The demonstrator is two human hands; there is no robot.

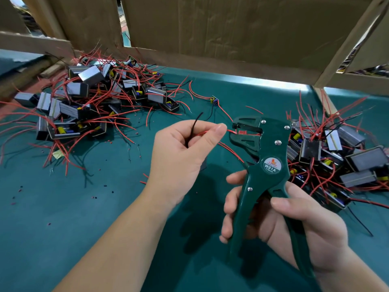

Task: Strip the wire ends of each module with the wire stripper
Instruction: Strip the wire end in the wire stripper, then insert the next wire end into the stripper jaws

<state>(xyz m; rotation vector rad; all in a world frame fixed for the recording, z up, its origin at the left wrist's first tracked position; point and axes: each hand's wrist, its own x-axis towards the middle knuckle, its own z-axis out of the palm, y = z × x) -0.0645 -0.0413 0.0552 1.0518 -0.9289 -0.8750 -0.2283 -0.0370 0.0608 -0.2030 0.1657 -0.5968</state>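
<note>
The left hand came in from 7 o'clock, thumb and forefinger pinching a red wire, with a black wire curling up from the fist. The right hand wrapped around both handles of the green wire stripper, held above the table. The tool's long axis ran from 6 to 12 o'clock, its mouth facing 9 o'clock. The red wire's end pointed toward 3 o'clock into that mouth.

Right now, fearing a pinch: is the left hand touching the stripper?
Apart: head view shows a gap between left hand and stripper, spanned by red wire.
</note>
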